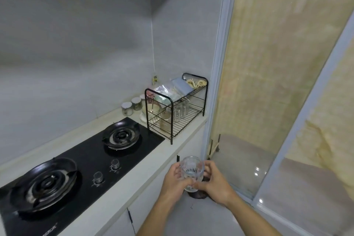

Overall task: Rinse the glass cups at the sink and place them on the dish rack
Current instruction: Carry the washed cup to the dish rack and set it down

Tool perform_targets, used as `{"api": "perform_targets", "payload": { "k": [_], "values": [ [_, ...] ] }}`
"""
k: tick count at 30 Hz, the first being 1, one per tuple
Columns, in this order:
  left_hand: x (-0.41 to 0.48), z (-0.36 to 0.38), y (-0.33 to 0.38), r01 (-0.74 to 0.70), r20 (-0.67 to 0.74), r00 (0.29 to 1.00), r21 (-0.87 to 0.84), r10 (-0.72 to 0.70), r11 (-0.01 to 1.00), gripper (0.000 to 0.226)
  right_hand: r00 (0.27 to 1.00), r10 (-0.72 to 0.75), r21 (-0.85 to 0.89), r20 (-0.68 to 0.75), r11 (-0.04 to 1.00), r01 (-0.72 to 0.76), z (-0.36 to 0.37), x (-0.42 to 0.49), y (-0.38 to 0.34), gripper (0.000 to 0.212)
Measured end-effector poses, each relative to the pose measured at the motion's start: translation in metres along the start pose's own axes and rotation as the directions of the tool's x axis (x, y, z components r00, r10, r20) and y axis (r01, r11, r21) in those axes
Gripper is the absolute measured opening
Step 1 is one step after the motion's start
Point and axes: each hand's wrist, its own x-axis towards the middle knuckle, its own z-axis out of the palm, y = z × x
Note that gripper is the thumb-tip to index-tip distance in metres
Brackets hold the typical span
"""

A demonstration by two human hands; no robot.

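Just off the pale bench (172, 151), our left hand (172, 180) and right hand (214, 182) share a curled grip on the glass cup (191, 170), mouth up; we should carry it level to the rack (172, 119).

Dish rack (171, 120) on the counter (134, 174) right of the stove (86, 159), jars (127, 108) just left, glass cups (181, 110) inside.

The left hand (172, 180) and right hand (216, 184) hold a glass cup (191, 170) in open air off the counter (134, 178) edge. The counter's front strip lies bare beside the stove (86, 151), up to the dish rack (171, 120). The sliding door (268, 82) hems the right. Bags (166, 90) crowd the rack's top shelf. Below, standing glasses (181, 111) fill the middle, with bare wire at the right end.
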Motion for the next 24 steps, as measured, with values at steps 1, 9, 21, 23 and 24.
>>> {"api": "perform_targets", "payload": {
  "k": [1,9,21,23,24],
  "values": [
    [0.012,0.002,0.005,-0.005,0.005,1.0,0.003,0.005,1.0,0.066,1.0,0.005,0.013,-0.013,1.0,-0.005,-0.004,0.011,-0.001,0.072],
    [0.117,0.045,0.032,-0.014,-0.003,1.0,0.028,0.014,1.0,0.063,0.999,0.032,0.029,-0.035,0.999,-0.031,-0.056,0.11,0.004,0.075],
    [0.289,0.132,0.075,0.087,-0.232,0.964,-0.185,-0.129,0.979,0.058,0.973,0.03,-0.074,0.229,0.997,-0.013,-0.172,0.309,0.007,0.064],
    [0.308,0.137,0.077,0.079,-0.273,0.952,-0.226,-0.141,0.971,0.057,0.961,0.054,-0.099,0.271,0.995,-0.028,-0.177,0.337,0.011,0.068],
    [0.317,0.138,0.078,0.079,-0.295,0.944,-0.241,-0.15,0.967,0.059,0.956,0.06,-0.108,0.286,0.994,-0.03,-0.179,0.35,0.013,0.07]
  ]
}}
